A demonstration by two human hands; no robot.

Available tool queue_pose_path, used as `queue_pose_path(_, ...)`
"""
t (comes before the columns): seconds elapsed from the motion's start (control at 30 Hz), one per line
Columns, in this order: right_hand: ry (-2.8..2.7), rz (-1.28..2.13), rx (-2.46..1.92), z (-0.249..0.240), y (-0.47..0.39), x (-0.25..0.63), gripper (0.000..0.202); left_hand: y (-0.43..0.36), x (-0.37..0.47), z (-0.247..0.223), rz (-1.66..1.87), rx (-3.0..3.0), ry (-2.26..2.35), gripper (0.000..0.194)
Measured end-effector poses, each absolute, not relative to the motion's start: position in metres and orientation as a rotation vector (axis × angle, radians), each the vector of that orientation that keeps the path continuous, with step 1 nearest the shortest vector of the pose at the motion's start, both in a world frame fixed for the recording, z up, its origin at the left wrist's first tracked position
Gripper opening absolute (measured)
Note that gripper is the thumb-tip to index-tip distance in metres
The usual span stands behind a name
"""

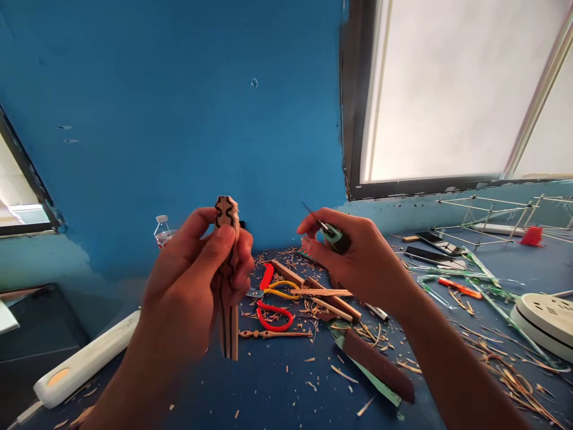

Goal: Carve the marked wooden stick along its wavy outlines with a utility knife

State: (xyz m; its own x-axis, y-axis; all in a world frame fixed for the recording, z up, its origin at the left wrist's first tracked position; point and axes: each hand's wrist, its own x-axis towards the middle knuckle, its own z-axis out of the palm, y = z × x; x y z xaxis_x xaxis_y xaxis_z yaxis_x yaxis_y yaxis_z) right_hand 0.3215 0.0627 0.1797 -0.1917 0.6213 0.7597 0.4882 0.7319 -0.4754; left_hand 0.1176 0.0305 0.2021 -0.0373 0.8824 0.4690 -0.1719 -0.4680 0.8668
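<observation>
My left hand (188,286) grips a strip of pale wood (227,334) upright, the thumb pressed on its front face. Wavy black lines are drawn down that face, and the top end is cut to an angled shape. The fingers hide part of its middle. To the right, my right hand (358,248) is closed round the green handle of a small carving knife (333,234). The thin dark blade points up and left, apart from the wood. Below the hands, a slim carved wooden stick (275,334) lies on the dark blue table (250,394).
Behind are red-handled scissors (280,322), a yellow-handled tool (286,291) and wood sticks (329,292) among shavings. Folded brown sandpaper (380,364) lies in front right. A white power strip (89,358) and bottle (163,230) stand left; phones (434,257) and a white round device (544,325) are right.
</observation>
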Motion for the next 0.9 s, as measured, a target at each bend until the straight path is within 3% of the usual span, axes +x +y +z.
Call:
queue_pose_path(0.1, -1.824, -0.047, -0.991, 0.181, 0.072, 0.332, 0.007, 0.022, 0.117, 0.200, 1.492, 1.464, 0.788, 0.014)
queue_pose_path(0.17, -1.747, -0.134, -0.979, 0.181, 0.073, 0.334, 0.031, 0.017, 0.120, 0.198, 1.406, 1.494, 0.826, 0.013)
queue_pose_path(0.23, -1.762, -0.161, -0.913, 0.181, 0.068, 0.333, 0.038, 0.010, 0.125, 0.196, 1.380, 1.536, 0.942, 0.014)
queue_pose_path(0.37, -1.912, -0.278, -0.765, 0.178, 0.049, 0.325, 0.029, 0.004, 0.132, 0.192, 1.361, 1.712, 1.054, 0.035)
queue_pose_path(0.5, -1.962, -0.209, -0.756, 0.173, 0.041, 0.316, 0.017, 0.005, 0.133, 0.185, 1.321, 1.771, 1.050, 0.043)
queue_pose_path(0.67, -1.955, -0.159, -0.765, 0.172, 0.041, 0.312, 0.012, 0.004, 0.128, 0.177, 1.246, 1.943, 1.105, 0.035)
queue_pose_path(0.9, -1.948, -0.196, -0.737, 0.173, 0.041, 0.308, 0.014, 0.005, 0.133, 0.179, 1.477, 2.117, 1.157, 0.029)
